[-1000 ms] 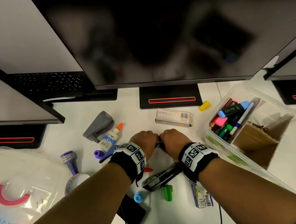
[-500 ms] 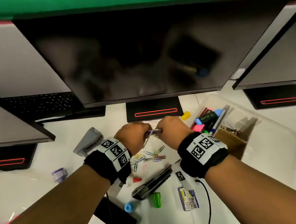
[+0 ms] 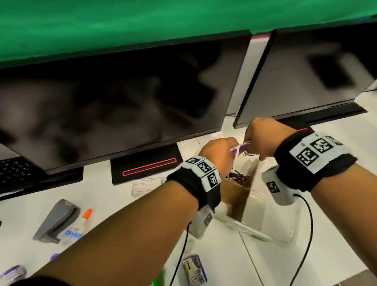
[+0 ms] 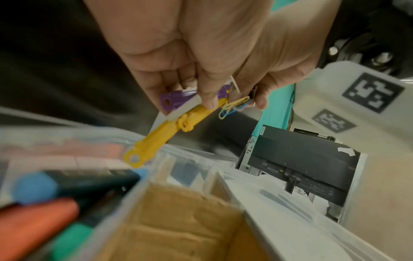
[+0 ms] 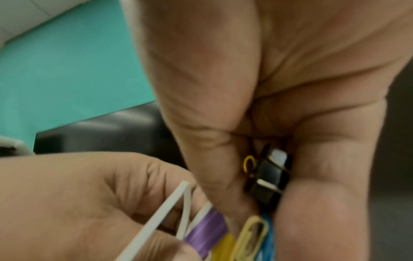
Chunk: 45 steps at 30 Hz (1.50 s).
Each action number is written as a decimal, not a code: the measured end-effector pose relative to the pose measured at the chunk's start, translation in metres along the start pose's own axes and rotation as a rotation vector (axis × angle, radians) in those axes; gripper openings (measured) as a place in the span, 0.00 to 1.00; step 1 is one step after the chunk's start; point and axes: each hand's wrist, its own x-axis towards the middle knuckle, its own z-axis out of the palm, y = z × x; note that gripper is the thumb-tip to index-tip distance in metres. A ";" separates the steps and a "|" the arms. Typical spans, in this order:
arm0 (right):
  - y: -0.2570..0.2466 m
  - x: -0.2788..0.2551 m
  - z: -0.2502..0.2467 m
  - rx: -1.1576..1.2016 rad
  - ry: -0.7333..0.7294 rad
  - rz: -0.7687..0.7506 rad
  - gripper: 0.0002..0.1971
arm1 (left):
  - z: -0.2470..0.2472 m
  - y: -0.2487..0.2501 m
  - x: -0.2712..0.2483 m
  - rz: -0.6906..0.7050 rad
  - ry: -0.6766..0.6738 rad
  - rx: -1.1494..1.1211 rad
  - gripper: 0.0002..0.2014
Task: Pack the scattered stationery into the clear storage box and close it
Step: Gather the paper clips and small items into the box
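Note:
My left hand [image 3: 222, 152] pinches a bundle of plastic strips: purple [image 4: 172, 100], white, and a long yellow one [image 4: 165, 134] hanging down. Close to its right, my right hand [image 3: 262, 138] pinches coloured paper clips [image 4: 232, 106] and a black binder clip [image 5: 270, 176] between thumb and fingers. Both hands hover together above the open clear storage box [image 3: 268, 228]. Inside the box lie markers with blue [image 4: 35, 187], orange and green ends, beside a brown cardboard compartment [image 4: 178, 226]. The strips and clips show as a purple and white sliver [image 3: 241, 148] in the head view.
On the white desk to the left lie a grey stapler [image 3: 56, 220], a glue bottle [image 3: 76, 229], a small card box [image 3: 145, 185], a staples box [image 3: 195, 271], a green cap [image 3: 158, 282] and a purple stamp [image 3: 13, 274]. Dark monitors [image 3: 106, 105] stand close behind the box.
Both hands lifted off the desk together with the strips and clips and moved right, to above the storage box. The head view tilted upward and swung right.

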 end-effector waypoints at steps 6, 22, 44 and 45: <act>0.008 0.017 0.007 -0.086 -0.035 0.013 0.16 | 0.027 0.001 0.021 -0.072 0.031 -0.171 0.08; 0.002 0.037 0.010 -0.110 -0.123 0.096 0.10 | 0.029 -0.001 0.036 -0.120 -0.072 -0.185 0.10; -0.102 0.041 0.056 0.214 -0.068 -0.181 0.13 | -0.044 -0.136 -0.052 -0.349 0.086 -0.100 0.11; -0.117 0.039 0.063 0.240 -0.083 -0.204 0.13 | -0.046 -0.147 -0.061 -0.364 0.047 -0.035 0.11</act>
